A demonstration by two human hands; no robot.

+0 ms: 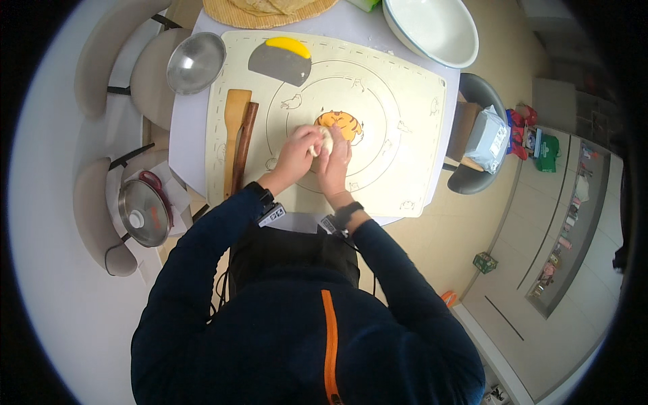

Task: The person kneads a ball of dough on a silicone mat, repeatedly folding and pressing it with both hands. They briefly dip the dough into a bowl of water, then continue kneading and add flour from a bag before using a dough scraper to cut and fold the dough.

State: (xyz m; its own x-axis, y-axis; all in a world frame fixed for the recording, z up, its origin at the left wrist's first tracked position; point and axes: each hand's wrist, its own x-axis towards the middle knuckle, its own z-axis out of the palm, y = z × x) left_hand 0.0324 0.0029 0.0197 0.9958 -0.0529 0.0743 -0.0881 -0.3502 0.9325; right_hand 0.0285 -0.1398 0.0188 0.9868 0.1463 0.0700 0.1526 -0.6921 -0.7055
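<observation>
A small lump of pale dough [323, 144] is held between my two hands over the printed kneading mat [395, 182]. My left hand [297, 152] curls its fingers around the dough from the left. From the right, my right hand [335, 161] presses against it with the fingers extended. Beneath and just beyond the dough is an orange cartoon cat [340, 124] printed on the mat. Whether the dough touches the mat cannot be told. My fingers hide part of it.
Left on the mat lie a wooden spatula [234, 121] and a dark wooden rolling pin [245, 147]. A dough scraper [278, 63] with a yellow handle lies farther back. Around them stand a metal bowl [196, 63], a woven tray [243, 19] of flatbreads and a white basin [430, 28].
</observation>
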